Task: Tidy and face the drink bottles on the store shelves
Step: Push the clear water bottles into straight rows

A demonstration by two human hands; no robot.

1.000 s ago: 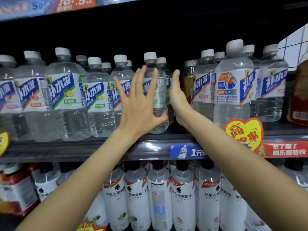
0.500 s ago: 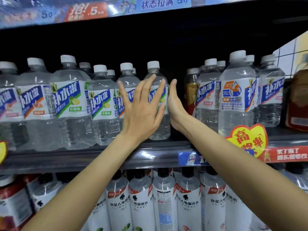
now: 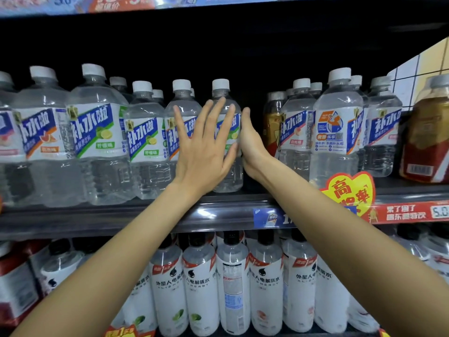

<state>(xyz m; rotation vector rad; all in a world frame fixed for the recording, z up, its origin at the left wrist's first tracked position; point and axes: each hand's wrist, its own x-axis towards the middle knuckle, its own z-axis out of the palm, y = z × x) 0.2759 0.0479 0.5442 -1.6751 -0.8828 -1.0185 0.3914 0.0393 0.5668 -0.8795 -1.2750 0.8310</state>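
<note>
Head view: the left hand, fingers spread flat, presses the front of a clear bottle on the upper shelf; the right hand, fingers straight together, lies along its right side. Lime-labelled neighbours crowd its left, an amber bottle stands beyond a gap. Labels read 补水啦; lower white bottles read 外星人电解质水.

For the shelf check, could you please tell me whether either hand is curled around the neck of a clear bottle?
No, the left hand and right hand lie with straight fingers against the body of the white-capped clear plastic bottle.
</note>
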